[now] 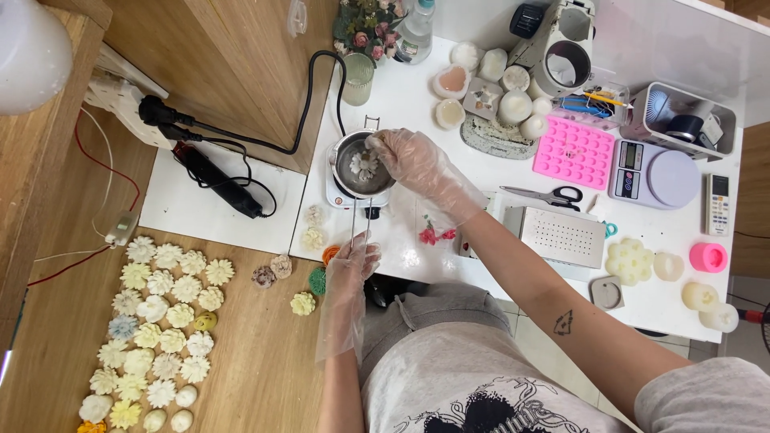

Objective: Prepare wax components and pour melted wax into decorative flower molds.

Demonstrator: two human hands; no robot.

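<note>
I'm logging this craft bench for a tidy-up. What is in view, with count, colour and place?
melting pot: one, metal, on a small white hot plate, a pale flower inside
tweezers: one, metal, from pot toward left hand
wax flowers: too many to count exactly, cream, white and yellow, in rows on the wooden floor
silicone mould: one, pink, on white table
scissors: one pair, black handles, beside mould
digital scale: one, lilac, right of mould
remote control: one, white, table's right edge
left hand: clear glove, holds tweezers
right hand: clear glove, over pot
</note>
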